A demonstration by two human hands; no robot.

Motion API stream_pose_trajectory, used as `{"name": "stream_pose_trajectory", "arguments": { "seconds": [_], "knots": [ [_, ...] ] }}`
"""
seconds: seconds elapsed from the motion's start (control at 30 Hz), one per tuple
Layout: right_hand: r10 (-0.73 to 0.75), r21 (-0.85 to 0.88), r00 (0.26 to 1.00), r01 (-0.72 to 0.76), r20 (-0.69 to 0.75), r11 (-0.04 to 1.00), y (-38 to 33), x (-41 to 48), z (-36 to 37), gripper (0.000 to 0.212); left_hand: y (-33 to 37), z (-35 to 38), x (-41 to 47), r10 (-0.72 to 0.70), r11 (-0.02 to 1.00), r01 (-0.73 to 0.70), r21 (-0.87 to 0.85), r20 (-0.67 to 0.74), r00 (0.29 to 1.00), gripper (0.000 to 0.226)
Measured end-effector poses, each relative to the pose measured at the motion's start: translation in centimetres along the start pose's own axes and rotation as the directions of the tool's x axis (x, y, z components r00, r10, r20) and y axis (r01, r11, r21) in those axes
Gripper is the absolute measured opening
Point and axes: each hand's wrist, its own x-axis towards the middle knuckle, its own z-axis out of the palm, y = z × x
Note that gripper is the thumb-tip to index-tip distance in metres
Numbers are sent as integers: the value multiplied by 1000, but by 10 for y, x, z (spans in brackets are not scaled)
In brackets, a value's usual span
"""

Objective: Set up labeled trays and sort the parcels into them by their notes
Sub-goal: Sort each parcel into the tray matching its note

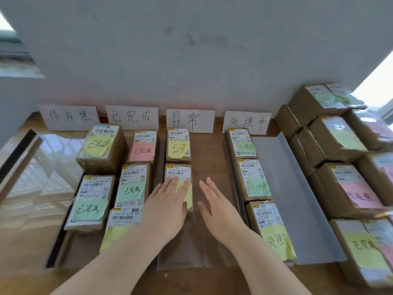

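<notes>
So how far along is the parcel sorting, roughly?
About halfway, I'd guess. Four label cards stand along the wall, and parcels already lie before three: five before 已完成, two before 异常, three before 处理中. The left hand rests flat on the nearer 异常 parcel; the right hand hovers open beside it. The spot before 待处理 holds none, and the unsorted stack waits at right.

4 label cards (157, 118) stand in a row against the wall (191, 50) at 12 o'clock. Before them lie the trays: 5 parcels (114, 177) at 10 o'clock, 2 parcels (178, 165) in line at 12, and 3 parcels (253, 179) in a column at 1, beside a bare tray (297, 199). At 3 o'clock sits a stack of parcels (344, 167).
</notes>
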Motion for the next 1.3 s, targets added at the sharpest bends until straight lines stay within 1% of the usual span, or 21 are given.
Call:
{"name": "stream_pose_trajectory", "arguments": {
  "seconds": [0.17,0.3,0.4,0.6,0.77,0.9,1.03,1.13,1.3],
  "knots": [
    [-11,-41,996,7,-86,999,18,-53,-26,57,48,-6,-25,57,998,-57,8,-79,995,61],
    [41,-69,989,-51,-140,996,47,-109,-51,59,105,-8,-52,102,995,-100,21,-137,985,59],
    [80,-84,984,-94,-156,992,77,-164,-72,61,152,-6,-78,124,992,-122,22,-152,981,60],
    [161,-4,958,-166,-238,986,147,-276,-103,60,250,7,-136,197,979,-202,-9,-170,965,61],
    [178,47,929,-173,-324,984,182,-339,-121,58,310,21,-167,263,965,-263,24,-152,953,61],
    [198,75,920,-184,-339,980,202,-366,-130,57,340,19,-178,284,959,-282,32,-146,948,61],
    [243,147,900,-202,-363,968,220,-373,-135,58,355,20,-177,304,953,-302,39,-127,944,60],
    [264,198,894,-203,-362,959,230,-372,-134,58,361,22,-169,302,953,-301,25,-108,947,60],
    [274,200,892,-214,-359,956,247,-364,-148,57,373,28,-136,303,953,-304,6,-96,948,60]
  ]
}}
